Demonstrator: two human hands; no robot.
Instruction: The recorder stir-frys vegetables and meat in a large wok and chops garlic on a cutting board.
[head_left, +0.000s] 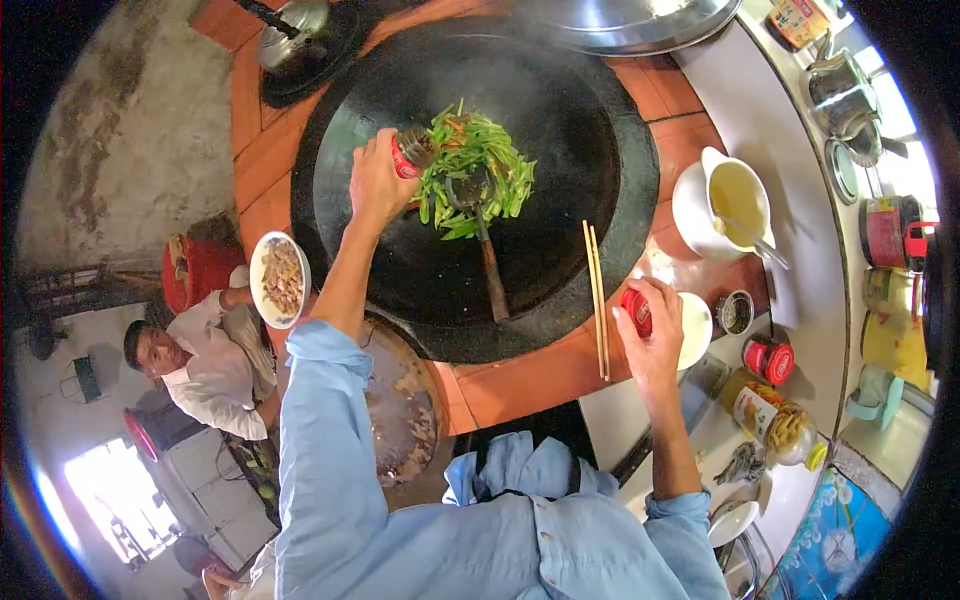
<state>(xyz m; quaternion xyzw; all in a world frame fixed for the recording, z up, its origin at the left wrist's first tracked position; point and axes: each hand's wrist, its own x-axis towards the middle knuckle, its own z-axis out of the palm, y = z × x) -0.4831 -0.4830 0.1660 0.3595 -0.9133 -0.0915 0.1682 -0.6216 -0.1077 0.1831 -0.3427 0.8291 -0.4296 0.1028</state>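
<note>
My left hand grips a glass jar with a red label and dark contents. The jar is tilted, its mouth end over the left side of a heap of cut green vegetables with some orange strips. They lie in a large black wok. A ladle or spatula rests there, its head on the vegetables and its wooden handle pointing towards me. Over the tiled stove edge, my right hand holds a red jar lid between thumb and fingers, beside a pair of wooden chopsticks.
Left of the wok stands a bowl of sliced meat. To the right are a white pot of yellowish liquid, a pale bowl, a red-lidded jar and a bottle. A metal lid lies behind. Another person is at left.
</note>
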